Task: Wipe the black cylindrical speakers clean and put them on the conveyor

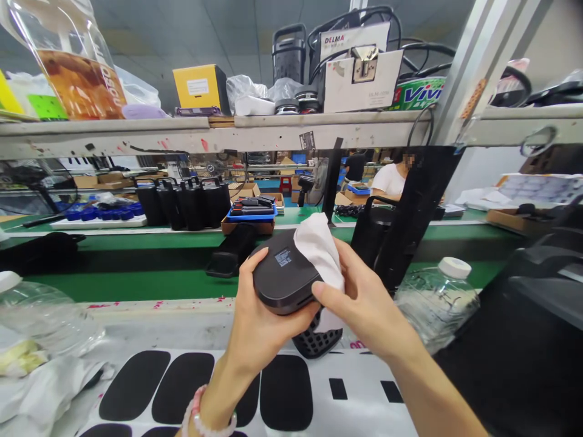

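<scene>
A black device (pixel 286 276) with a rounded flat end, a small printed label and a perforated grille lower down is tilted in front of me. My left hand (pixel 262 309) is closed round its left side, thumb on the upper edge and fingers beneath. A white cloth (pixel 321 249) drapes over the right edge of the device. With my right hand (pixel 355 291) I pinch the cloth against that edge; part of it hangs below my fingers. Under my hands lies a pale sheet with black rounded pads (pixel 286 391) and small black rectangles (pixel 337 388).
A green conveyor (pixel 150 273) runs across behind my hands, with a black part (pixel 232 252) on it. Clear bottles stand left and right (pixel 437 297). Black cases (pixel 191 203) and a blue tray (pixel 252 212) sit beyond. A loaded shelf (pixel 273 130) spans above; a person (pixel 392 179) sits opposite.
</scene>
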Available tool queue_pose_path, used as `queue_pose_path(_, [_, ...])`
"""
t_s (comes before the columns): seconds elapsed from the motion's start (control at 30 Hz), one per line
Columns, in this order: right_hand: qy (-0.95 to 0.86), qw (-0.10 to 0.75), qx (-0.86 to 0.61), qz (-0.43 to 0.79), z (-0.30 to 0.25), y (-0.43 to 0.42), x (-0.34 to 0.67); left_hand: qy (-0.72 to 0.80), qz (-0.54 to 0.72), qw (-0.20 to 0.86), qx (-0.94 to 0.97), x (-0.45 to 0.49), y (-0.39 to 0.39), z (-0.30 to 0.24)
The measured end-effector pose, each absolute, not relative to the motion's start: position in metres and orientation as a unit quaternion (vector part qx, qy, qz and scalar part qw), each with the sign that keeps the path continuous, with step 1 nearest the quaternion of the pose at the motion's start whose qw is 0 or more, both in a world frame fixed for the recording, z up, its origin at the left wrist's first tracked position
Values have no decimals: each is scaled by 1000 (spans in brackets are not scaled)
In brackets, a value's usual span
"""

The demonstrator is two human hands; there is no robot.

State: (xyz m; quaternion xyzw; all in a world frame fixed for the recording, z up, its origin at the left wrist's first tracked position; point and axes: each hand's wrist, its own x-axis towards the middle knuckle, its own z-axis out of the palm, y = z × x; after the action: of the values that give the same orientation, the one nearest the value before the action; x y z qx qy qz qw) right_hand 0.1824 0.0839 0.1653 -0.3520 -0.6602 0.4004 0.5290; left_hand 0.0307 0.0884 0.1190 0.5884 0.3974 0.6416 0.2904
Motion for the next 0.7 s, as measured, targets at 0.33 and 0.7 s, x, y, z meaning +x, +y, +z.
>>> queue_pose_path(0.33, [-683,489,-356,409,175,85,190,397,638,299,589,31,87,117])
queue_pose_path(0.7, [-662,497,-333,451,176,87,193,421,638,264,588,37,82,121])
